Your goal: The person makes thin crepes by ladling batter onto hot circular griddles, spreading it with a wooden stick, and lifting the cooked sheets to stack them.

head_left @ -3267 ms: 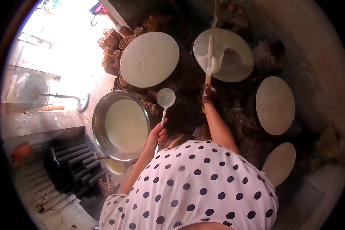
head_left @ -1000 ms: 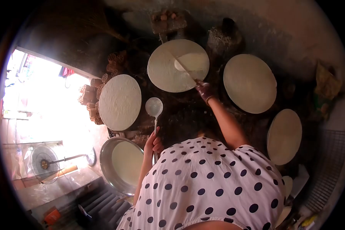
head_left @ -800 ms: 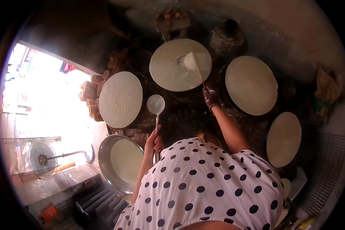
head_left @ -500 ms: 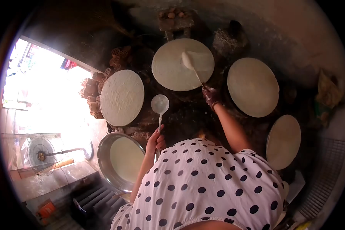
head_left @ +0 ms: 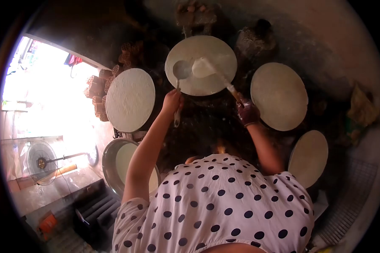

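My bare left hand [head_left: 173, 101] is closed around the handle of a metal ladle [head_left: 182, 70]. The ladle's bowl hangs over the left part of a large round griddle [head_left: 217, 46] coated with pale batter. A dark glove covers my right hand [head_left: 248, 112], which grips the handle of a flat, pale-headed spreader [head_left: 203, 67]. The spreader's head is over the middle of the same griddle, just right of the ladle; whether it touches the surface I cannot tell. Below my left forearm stands a metal pot [head_left: 107, 162] of white batter, partly hidden by the arm.
More round pale-topped griddles stand at the left [head_left: 131, 100], right [head_left: 279, 96] and lower right [head_left: 308, 159]. Perforated briquettes [head_left: 98, 86] are stacked beside the left griddle. A small flame [head_left: 221, 149] glows near my body. A fan [head_left: 41, 163] stands by the bright opening.
My left hand has moved up and forward, bringing the ladle from below the far griddle to over it. My right hand has shifted slightly right and down, with the spreader's head slightly left.
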The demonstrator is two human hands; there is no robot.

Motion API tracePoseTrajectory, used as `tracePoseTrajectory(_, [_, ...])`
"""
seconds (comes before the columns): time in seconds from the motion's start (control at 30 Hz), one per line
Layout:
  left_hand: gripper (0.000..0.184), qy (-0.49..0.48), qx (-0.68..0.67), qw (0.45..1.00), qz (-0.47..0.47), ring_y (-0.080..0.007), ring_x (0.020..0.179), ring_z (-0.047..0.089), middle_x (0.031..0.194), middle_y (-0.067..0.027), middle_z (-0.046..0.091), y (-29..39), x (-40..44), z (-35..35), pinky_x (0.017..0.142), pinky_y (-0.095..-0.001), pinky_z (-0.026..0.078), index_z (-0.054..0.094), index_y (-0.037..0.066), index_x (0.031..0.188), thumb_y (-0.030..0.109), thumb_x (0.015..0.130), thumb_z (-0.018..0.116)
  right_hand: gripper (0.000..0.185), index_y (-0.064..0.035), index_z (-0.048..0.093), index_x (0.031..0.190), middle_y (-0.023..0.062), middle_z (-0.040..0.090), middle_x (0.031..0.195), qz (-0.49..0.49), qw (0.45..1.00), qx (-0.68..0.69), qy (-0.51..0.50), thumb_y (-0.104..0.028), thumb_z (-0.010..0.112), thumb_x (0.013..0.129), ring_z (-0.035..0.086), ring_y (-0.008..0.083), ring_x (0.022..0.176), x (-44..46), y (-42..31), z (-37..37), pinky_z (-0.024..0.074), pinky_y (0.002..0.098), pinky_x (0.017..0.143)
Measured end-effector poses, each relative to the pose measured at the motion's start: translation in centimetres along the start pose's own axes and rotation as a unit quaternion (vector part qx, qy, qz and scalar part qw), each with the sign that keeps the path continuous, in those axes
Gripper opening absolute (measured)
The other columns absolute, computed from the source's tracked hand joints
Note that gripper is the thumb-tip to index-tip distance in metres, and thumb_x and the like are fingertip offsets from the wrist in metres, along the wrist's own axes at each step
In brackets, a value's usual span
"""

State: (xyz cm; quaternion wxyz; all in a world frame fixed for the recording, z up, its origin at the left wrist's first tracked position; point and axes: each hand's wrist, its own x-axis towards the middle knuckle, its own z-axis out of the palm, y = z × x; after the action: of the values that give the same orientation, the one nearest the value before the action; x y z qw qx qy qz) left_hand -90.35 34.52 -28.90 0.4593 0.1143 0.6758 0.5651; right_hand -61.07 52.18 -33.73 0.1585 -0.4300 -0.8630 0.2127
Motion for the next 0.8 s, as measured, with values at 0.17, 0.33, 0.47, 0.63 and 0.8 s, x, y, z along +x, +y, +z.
tracePoseTrajectory(0.17, [0.025,0.086,-0.065,0.994,-0.022,-0.017,0.046,0.047,0.062,-0.0068,0.051,1.7,0.9,6.1,0.042,-0.0292,0.038,0.054,0.001,0.108,0.01,0.086,0.047,0.038,-0.0231,0.057,0.126,0.0176,0.066,0.085,0.075,0.994,0.063,-0.057,-0.034,0.053,0.089,0.063,0.0332,0.077,-1.0,-5.9,7.6,0.0504,0.0436,0.072])
tracePoseTrajectory(0.33, [0.028,-0.096,-0.431,0.896,-0.044,-0.0072,0.046,0.041,0.06,0.004,0.04,0.5,0.9,2.5,0.041,-0.0224,0.033,0.045,0.002,0.121,0.008,0.094,0.04,0.043,-0.0088,0.056,0.125,0.0166,0.066,0.084,0.104,0.89,0.411,-0.169,-0.034,0.052,0.091,0.063,0.0274,0.075,1.2,-6.5,6.1,0.0498,0.0396,0.072])
tracePoseTrajectory(0.47, [0.029,-0.161,-0.462,0.872,-0.006,-0.004,0.037,0.032,0.057,0.0063,0.036,3.3,-8.4,0.8,0.035,-0.0211,0.031,0.044,0.005,0.126,0.013,0.1,0.036,0.044,-0.0142,0.052,0.132,0.011,0.065,0.108,0.129,0.903,0.381,-0.15,-0.031,0.054,0.091,0.062,0.0226,0.09,3.8,-3.5,6.2,0.0486,0.0358,0.08])
tracePoseTrajectory(0.63, [0.028,-0.079,-0.415,0.903,-0.078,-0.0026,0.037,0.034,0.057,0.007,0.036,3.3,-10.0,-1.5,0.032,-0.0187,0.03,0.047,0.01,0.126,0.017,0.1,0.04,0.045,-0.0187,0.051,0.133,0.0142,0.06,0.121,-0.052,0.956,0.182,-0.222,-0.04,0.046,0.093,0.062,0.0309,0.101,4.4,-7.8,7.5,0.0472,0.0378,0.085])
tracePoseTrajectory(0.8, [0.025,-0.08,-0.386,0.913,-0.107,-0.0026,0.037,0.034,0.055,0.0067,0.037,-0.3,-16.7,-4.4,0.032,-0.0182,0.029,0.05,0.009,0.121,0.02,0.099,0.044,0.038,-0.0132,0.065,0.113,0.02,0.066,0.09,0.061,0.995,0.077,-0.028,-0.04,0.052,0.088,0.063,0.0377,0.079,-0.4,-7.5,4.4,0.05,0.0462,0.07])
